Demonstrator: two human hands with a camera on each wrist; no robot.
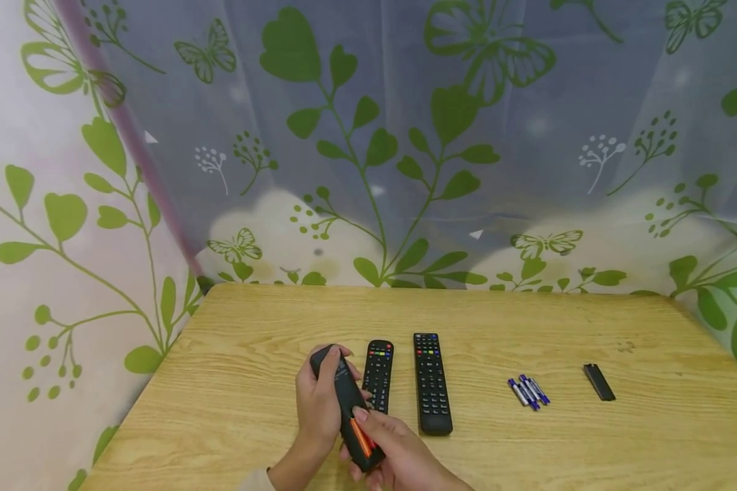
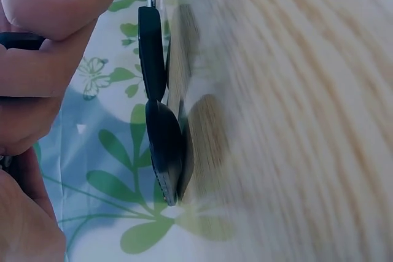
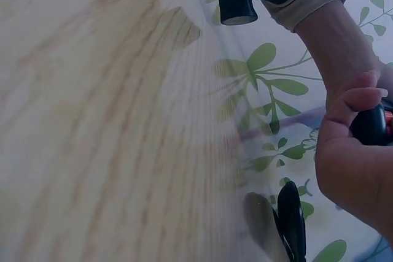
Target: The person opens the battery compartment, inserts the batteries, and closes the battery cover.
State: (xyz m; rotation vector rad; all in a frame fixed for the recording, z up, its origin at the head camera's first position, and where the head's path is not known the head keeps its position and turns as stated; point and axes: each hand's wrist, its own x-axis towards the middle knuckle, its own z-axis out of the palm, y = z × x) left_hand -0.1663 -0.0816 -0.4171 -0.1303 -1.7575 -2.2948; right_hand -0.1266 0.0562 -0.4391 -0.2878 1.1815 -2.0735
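Observation:
A black remote control (image 1: pixel 342 385) is held off the table with its back facing up. My left hand (image 1: pixel 316 402) grips its upper part, the thumb lying along the back. My right hand (image 1: pixel 405 450) holds the lower end, with the thumb on the edge of the uncovered battery compartment. Orange batteries (image 1: pixel 362 438) show in that compartment; how many cannot be told. In the right wrist view, the right-hand fingers (image 3: pixel 362 99) curl round the remote's end (image 3: pixel 369 126). Just behind the hands lies a second remote (image 1: pixel 379 368), buttons up, partly hidden by fingers.
A longer black remote (image 1: pixel 432 389) lies buttons up to the right. Farther right are several blue-and-silver batteries (image 1: pixel 528 392) in a group, then a small black battery cover (image 1: pixel 599 382). The wooden table (image 1: pixel 270 320) meets a leaf-patterned curtain (image 1: pixel 344 204) at the back.

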